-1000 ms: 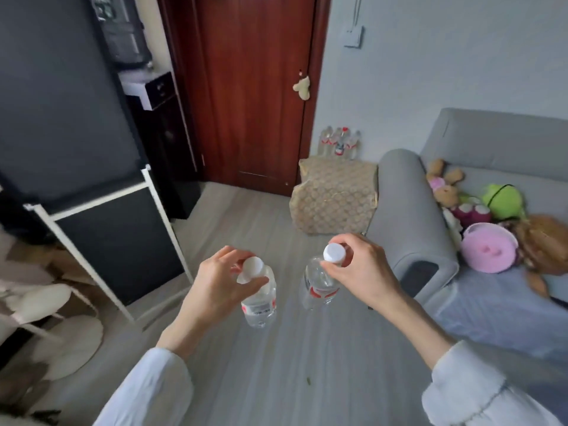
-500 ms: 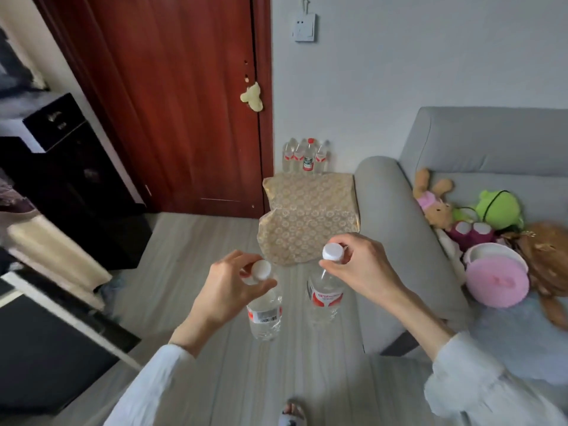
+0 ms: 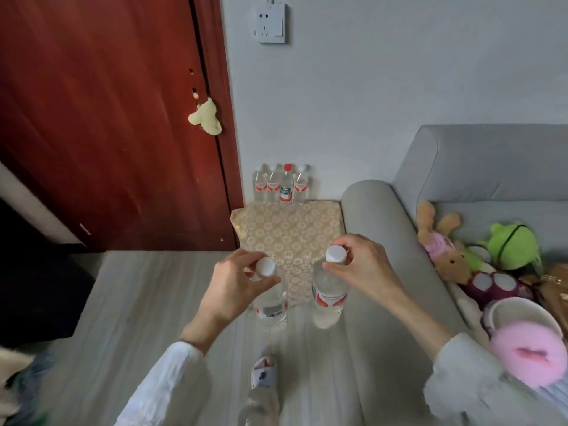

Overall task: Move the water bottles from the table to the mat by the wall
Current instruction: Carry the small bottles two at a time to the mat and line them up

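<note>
Hands L (image 3: pixel 233 289) & R (image 3: pixel 365 265) each pinch a water bottle by neck: L bottle (image 3: pixel 270 305), R bottle (image 3: pixel 329 299).

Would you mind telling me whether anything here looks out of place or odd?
Only the mat: its near left edge is crumpled. Among the bottles by the wall, one has a red cap.

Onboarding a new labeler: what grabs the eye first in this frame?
Two clear water bottles held by their white caps at centre: one in the left hand, one in the right hand, each in a fingertip grip. Beyond them, a patterned gold mat lies against the wall with a row of bottles at its far edge. The grey sofa on the right carries bright plush toys.
</note>
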Demonstrator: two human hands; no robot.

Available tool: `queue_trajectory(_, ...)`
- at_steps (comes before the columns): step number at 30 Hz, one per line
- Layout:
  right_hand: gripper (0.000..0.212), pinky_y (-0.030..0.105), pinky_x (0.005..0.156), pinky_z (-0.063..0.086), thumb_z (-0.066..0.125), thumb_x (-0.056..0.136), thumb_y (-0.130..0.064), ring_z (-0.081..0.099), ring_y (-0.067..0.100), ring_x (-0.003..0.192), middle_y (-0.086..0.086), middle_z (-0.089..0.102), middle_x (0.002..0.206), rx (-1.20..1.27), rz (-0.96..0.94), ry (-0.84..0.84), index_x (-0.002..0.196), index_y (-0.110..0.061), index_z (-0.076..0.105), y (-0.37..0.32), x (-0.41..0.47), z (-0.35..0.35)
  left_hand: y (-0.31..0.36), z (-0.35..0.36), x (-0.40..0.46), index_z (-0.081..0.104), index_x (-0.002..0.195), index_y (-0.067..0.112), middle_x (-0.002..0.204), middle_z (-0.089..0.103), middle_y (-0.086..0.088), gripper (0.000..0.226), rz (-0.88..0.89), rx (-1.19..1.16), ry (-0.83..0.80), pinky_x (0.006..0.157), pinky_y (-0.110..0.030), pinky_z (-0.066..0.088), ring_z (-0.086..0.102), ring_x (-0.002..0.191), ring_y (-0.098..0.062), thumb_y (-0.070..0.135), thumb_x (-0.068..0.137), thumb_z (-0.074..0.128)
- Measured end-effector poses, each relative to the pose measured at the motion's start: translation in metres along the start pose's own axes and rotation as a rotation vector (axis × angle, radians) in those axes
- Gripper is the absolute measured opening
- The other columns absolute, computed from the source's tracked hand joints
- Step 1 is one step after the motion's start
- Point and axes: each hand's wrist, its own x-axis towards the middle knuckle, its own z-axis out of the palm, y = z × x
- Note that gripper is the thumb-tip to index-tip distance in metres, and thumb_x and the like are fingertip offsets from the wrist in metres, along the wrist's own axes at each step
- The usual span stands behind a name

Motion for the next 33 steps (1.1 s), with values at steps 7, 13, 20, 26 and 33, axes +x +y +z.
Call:
queue_trajectory(7, 0.024, 0.010, 0.061, 0.034, 0.074, 0.063, -0.014, 0.053, 0.014, 0.073, -0.001, 0.059, 0.084, -0.025, 0.133, -0.030, 0.083, -0.014, 0.061, 0.048, 0.146, 0.016, -0.033, 0.036, 0.176, 0.067, 0.100, 0.013, 0.091, 0.058, 0.003, 0.039, -0.022, -0.016, -0.123, 0.077, -0.007, 0.047, 0.058, 0.080, -0.008, 0.020, 0.064, 0.081)
queue_trajectory(13, 0.023, 0.021, 0.067, 0.034, 0.069, 0.069, -0.014, 0.051, 0.017, 0.077, 0.002, 0.053, 0.090, -0.030, 0.196, -0.060, 0.091, -0.012, 0.060, 0.094, 0.265, 0.019, -0.046, 0.084, 0.302, 0.066, 0.100, 0.014, 0.097, 0.059, -0.001, 0.037, -0.086, -0.008, -0.180, 0.085, -0.033, 0.053, 0.059, 0.088, -0.017, 0.019, 0.066, 0.079)
queue_trajectory(20, 0.025, 0.023, 0.071, 0.032, 0.066, 0.074, -0.021, 0.045, 0.015, 0.079, -0.001, 0.046, 0.093, -0.054, 0.201, -0.220, 0.094, -0.014, 0.056, 0.186, 0.399, 0.046, -0.082, 0.178, 0.421, 0.063, 0.102, 0.011, 0.100, 0.061, -0.006, 0.038, -0.173, 0.082, -0.175, 0.083, -0.038, 0.053, 0.058, 0.089, -0.021, 0.020, 0.068, 0.077)
queue_trajectory(26, 0.029, 0.029, 0.074, 0.036, 0.062, 0.074, -0.016, 0.048, 0.022, 0.084, 0.005, 0.045, 0.103, -0.024, 0.276, -0.332, 0.101, -0.011, 0.051, 0.260, 0.484, 0.089, -0.113, 0.254, 0.503, 0.058, 0.098, 0.009, 0.100, 0.061, -0.011, 0.035, -0.300, 0.166, -0.168, 0.076, -0.037, 0.052, 0.057, 0.084, -0.022, 0.020, 0.070, 0.075)
queue_trajectory(33, 0.028, 0.020, 0.059, 0.029, 0.060, 0.073, -0.009, 0.043, 0.019, 0.080, 0.006, 0.045, 0.104, 0.001, 0.347, -0.341, 0.100, -0.012, 0.051, 0.317, 0.545, 0.128, -0.133, 0.308, 0.567, 0.055, 0.103, 0.003, 0.109, 0.059, -0.016, 0.035, -0.300, 0.247, -0.260, 0.080, -0.042, 0.049, 0.056, 0.092, -0.030, 0.015, 0.075, 0.070)
